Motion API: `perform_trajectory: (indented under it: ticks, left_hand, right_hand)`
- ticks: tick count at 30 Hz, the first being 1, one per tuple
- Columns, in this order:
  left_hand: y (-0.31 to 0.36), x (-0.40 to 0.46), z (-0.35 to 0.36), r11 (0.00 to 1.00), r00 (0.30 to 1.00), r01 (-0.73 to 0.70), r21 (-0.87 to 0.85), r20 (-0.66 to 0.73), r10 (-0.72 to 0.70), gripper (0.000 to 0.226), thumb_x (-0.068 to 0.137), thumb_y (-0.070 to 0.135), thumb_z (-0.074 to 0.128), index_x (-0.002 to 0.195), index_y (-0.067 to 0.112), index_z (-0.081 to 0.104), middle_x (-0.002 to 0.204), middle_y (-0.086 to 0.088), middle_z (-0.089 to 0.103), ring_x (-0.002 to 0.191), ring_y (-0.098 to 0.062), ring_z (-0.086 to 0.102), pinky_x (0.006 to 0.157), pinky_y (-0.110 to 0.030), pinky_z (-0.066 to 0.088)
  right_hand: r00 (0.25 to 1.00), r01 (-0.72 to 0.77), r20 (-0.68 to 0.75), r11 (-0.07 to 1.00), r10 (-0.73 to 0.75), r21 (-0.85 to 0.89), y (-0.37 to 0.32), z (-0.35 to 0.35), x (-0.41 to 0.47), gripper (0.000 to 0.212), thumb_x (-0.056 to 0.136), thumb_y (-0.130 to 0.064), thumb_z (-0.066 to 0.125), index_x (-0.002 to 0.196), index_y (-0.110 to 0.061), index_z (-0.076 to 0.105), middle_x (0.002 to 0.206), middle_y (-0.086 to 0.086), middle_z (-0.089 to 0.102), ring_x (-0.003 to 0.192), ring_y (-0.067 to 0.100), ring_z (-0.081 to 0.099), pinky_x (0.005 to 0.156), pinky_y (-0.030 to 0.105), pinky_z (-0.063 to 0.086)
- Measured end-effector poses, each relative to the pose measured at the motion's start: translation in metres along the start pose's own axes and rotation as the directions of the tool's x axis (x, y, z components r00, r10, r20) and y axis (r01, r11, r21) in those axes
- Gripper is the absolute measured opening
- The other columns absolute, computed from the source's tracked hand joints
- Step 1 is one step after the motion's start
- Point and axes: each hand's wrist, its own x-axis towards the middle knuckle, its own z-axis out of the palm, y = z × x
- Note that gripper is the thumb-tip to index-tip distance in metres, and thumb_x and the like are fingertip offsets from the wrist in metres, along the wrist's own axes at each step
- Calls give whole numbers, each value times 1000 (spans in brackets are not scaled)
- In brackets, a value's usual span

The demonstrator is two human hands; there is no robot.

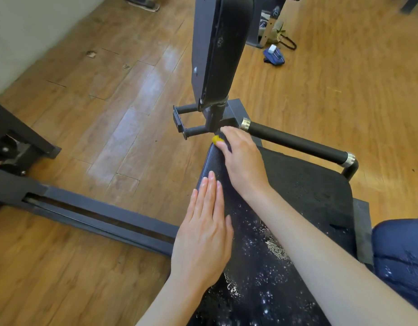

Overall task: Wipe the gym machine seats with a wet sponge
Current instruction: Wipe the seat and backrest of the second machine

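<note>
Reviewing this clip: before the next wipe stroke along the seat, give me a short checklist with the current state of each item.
1. Sponge in hand: ok. The right hand covers it at the seat's far tip; only a yellow edge shows.
2. Sponge touching the seat: cannot tell, the hand hides the contact.
3. Sponge wet: cannot tell directly, though foam and droplets lie on the near part of the seat.
4. Left hand steadying: ok, fingers straight, flat on the seat's left edge.
5. Stroke path: not ok if pulling back along the left edge, where the left hand lies.
6. Handle bar out of the way: ok, it runs beside the seat, right of the hand.
</note>
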Motion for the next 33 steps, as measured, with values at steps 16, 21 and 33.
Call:
perform_trajectory:
  ticks: [16,21,33]
  left_hand:
    - [0,1,0,999,1000,-1,-39,-3,1,59,103,31,24,151,-2,31,160,-20,23,149,-31,24,118,-49,28]
    - [0,0,-1,999,1000,-10,-53,1,10,59,104,31,23,153,-2,27,162,-20,20,151,-30,20,120,-47,24]
    - [0,1,2,998,1000,-15,-65,-26,13,59,103,30,24,152,-4,29,160,-22,22,150,-32,21,120,-48,23]
  right_hand:
    - [983,-119,130,989,129,-86,-19,-2,35,30,98,-28,54,122,-13,63,117,4,65,111,21,57,93,29,43]
    - [944,47,329,996,-22,-69,-24,-2,43,28,94,-29,60,116,-15,67,110,2,68,101,13,59,85,23,42]
    - [929,243,293,970,-225,-24,-18,-5,26,26,93,-21,62,118,-14,67,118,0,66,117,11,52,94,11,31]
